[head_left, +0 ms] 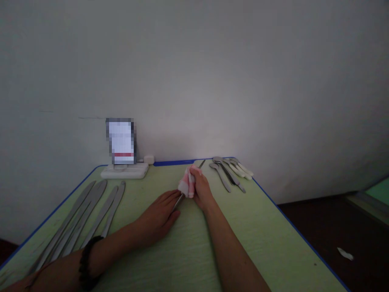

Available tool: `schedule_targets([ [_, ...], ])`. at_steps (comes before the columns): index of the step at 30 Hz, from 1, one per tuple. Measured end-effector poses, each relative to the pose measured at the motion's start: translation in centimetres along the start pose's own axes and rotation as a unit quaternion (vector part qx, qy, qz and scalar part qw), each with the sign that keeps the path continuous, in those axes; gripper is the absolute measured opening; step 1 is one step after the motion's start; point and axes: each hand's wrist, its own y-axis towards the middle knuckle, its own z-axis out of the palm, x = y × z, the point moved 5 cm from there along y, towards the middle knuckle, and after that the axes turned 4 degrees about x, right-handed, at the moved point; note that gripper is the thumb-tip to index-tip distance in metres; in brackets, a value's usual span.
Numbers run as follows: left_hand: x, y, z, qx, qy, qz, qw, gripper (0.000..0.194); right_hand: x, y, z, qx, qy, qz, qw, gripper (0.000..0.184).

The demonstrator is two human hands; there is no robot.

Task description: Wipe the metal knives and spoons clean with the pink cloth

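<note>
My left hand (pixel 159 215) is closed around the lower end of a slim metal table knife (pixel 179 201), low over the table. Its narrow tip pokes out beyond a pink and white cloth (pixel 186 185). My right hand (pixel 203 190) pinches this cloth, which is folded around the knife's middle and hides that stretch. To the left lie several metal table knives (pixel 88 202), side by side and partly behind my left forearm. Several spoons (pixel 221 174) and other cutlery, some with white handles (pixel 238 172), rest at the back right.
The light green table (pixel 188 255) has a blue edge and its far side meets a grey wall (pixel 194 81). A phone with a blurred screen (pixel 122 142) stands on a white base (pixel 124 171), beside a small white plug (pixel 148 159). A white scrap (pixel 345 254) lies on the dark floor.
</note>
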Motion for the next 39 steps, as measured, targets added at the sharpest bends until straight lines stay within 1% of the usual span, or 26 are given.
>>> schedule_targets([
  [4,0.0,0.0,-0.1,-0.008,-0.001,0.005,1.0,0.044,-0.1,0.1,-0.1,-0.003,0.002,0.004,1.0,0.021],
  [9,0.0,0.1,0.0,0.009,-0.004,0.002,1.0,0.046,0.0,0.0,-0.2,-0.011,-0.008,0.003,1.0,0.022],
  [16,-0.1,0.1,-0.1,0.003,-0.005,0.0,1.0,0.044,0.1,-0.1,0.1,-0.005,0.001,0.008,1.0,0.019],
  [22,-0.2,0.1,-0.1,0.006,-0.011,0.001,1.0,0.044,0.2,-0.1,0.1,0.002,-0.02,0.005,1.0,0.021],
  [24,-0.2,0.1,-0.2,0.002,-0.015,0.004,1.0,0.043,0.3,-0.1,0.2,0.008,-0.049,-0.01,0.999,0.023],
  [26,-0.4,0.1,-0.3,-0.001,-0.022,0.011,1.0,0.04,0.6,-0.3,0.4,0.022,-0.121,-0.038,0.992,0.024],
  [29,-0.5,0.2,-0.6,-0.006,-0.034,0.019,0.999,0.033,1.1,-0.6,0.8,0.027,-0.259,-0.089,0.961,0.026],
  [31,-0.6,0.2,-0.7,-0.009,-0.039,0.023,0.999,0.032,1.3,-0.7,1.0,0.014,-0.314,-0.111,0.943,0.026],
  [33,-0.7,0.3,-0.7,-0.008,-0.04,0.027,0.999,0.032,1.4,-0.6,1.1,0.006,-0.337,-0.115,0.934,0.026],
  [36,-0.7,0.4,-0.8,-0.011,-0.034,0.021,0.999,0.035,1.4,-0.2,1.2,-0.006,-0.351,-0.109,0.93,0.027],
  [39,-0.7,0.4,-0.7,-0.013,-0.023,0.002,1.0,0.036,1.4,0.2,1.2,-0.03,-0.362,-0.106,0.926,0.027],
])
